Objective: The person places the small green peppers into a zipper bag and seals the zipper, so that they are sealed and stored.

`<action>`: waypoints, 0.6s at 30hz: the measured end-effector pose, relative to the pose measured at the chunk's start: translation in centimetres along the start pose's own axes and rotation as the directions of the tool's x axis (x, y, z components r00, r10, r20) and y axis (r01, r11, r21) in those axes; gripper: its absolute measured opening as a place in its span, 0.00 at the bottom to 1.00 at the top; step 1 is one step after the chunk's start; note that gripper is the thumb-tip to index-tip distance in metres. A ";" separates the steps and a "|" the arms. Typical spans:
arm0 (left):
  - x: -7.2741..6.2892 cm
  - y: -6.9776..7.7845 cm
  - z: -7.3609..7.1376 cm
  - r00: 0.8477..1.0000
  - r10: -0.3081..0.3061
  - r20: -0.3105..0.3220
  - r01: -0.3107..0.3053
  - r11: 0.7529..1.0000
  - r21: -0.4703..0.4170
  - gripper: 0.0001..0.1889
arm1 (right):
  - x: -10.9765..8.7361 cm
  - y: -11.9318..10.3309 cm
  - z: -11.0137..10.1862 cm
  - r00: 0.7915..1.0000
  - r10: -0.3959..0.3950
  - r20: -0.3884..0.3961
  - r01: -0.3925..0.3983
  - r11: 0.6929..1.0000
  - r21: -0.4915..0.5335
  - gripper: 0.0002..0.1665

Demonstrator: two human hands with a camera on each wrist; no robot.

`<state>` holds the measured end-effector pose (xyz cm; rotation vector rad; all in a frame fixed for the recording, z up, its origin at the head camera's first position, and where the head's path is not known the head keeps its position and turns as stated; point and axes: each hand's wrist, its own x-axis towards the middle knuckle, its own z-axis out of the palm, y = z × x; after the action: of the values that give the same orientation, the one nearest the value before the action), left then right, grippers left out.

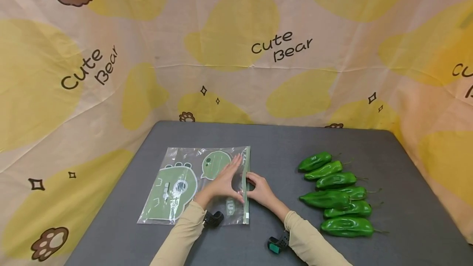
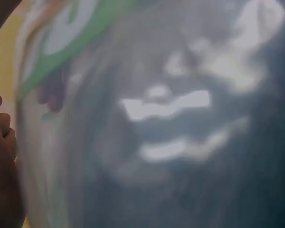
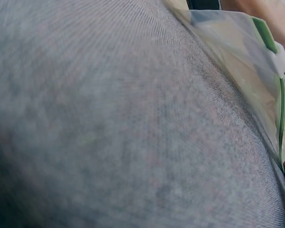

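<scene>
A clear zip bag [image 1: 199,186] with green cartoon prints lies flat on the grey table, its green zip edge facing right. My left hand [image 1: 223,182] rests over the bag's right part, fingers straight and thumb spread wide, tips near the zip. From the other side my right hand [image 1: 262,192] pinches the zip edge with curled fingers. In the right wrist view, the two green zip strips [image 3: 281,118] stand apart beyond the white slider [image 3: 280,61]. Blurred clear plastic fills most of the left wrist view.
Several green peppers [image 1: 336,180] lie in a column on the right of the grey table [image 1: 273,143]. A patterned cloth [image 1: 229,52] hangs behind the table and at both sides. Black straps [image 1: 213,219] sit on both wrists.
</scene>
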<state>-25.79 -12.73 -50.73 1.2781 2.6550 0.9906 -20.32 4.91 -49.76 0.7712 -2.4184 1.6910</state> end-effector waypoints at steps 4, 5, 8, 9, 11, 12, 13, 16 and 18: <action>0.3 -0.3 0.5 0.999 -0.003 0.037 0.003 1.000 0.005 0.65 | 0.1 0.1 -0.1 1.000 -0.027 -0.001 0.027 1.000 -0.009 0.27; 0.3 -0.3 0.6 0.999 -0.003 0.042 0.003 1.000 0.005 0.63 | 0.1 0.2 -0.1 0.999 -0.036 -0.002 0.036 0.999 -0.017 0.27; 0.2 -0.5 0.8 1.000 0.010 0.024 -0.009 0.999 -0.045 0.57 | 0.2 0.3 -0.1 0.999 -0.049 -0.010 0.048 0.999 -0.024 0.27; 0.2 -0.5 0.8 1.000 0.014 0.007 -0.014 0.998 -0.061 0.56 | 0.2 0.3 -0.1 0.999 -0.050 -0.013 0.049 0.998 -0.025 0.27; 0.1 -0.6 1.0 0.999 0.024 -0.041 -0.029 0.994 -0.105 0.53 | 0.2 0.4 -0.1 0.999 -0.049 -0.016 0.049 0.999 -0.016 0.28; 0.1 -0.7 1.1 0.998 0.025 -0.066 -0.033 0.991 -0.129 0.52 | 0.2 0.5 -0.1 0.999 -0.049 -0.016 0.049 0.999 -0.006 0.28; 0.0 -0.7 1.3 0.996 0.025 -0.089 -0.038 0.989 -0.140 0.51 | 0.2 0.6 -0.1 0.999 -0.049 -0.016 0.049 0.999 0.005 0.28; -0.1 -0.9 1.7 0.987 0.027 -0.158 -0.055 0.983 -0.177 0.48 | 0.2 0.9 -0.1 0.998 -0.059 -0.013 0.059 0.997 0.047 0.27; -0.2 -0.8 1.8 0.979 0.036 -0.199 -0.076 0.978 -0.195 0.46 | 0.2 1.1 -0.1 0.998 -0.066 -0.014 0.066 0.995 0.076 0.26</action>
<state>-25.70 -12.23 -52.67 1.2790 2.5798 1.4213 -20.95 5.21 -50.59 0.8388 -2.3056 1.7673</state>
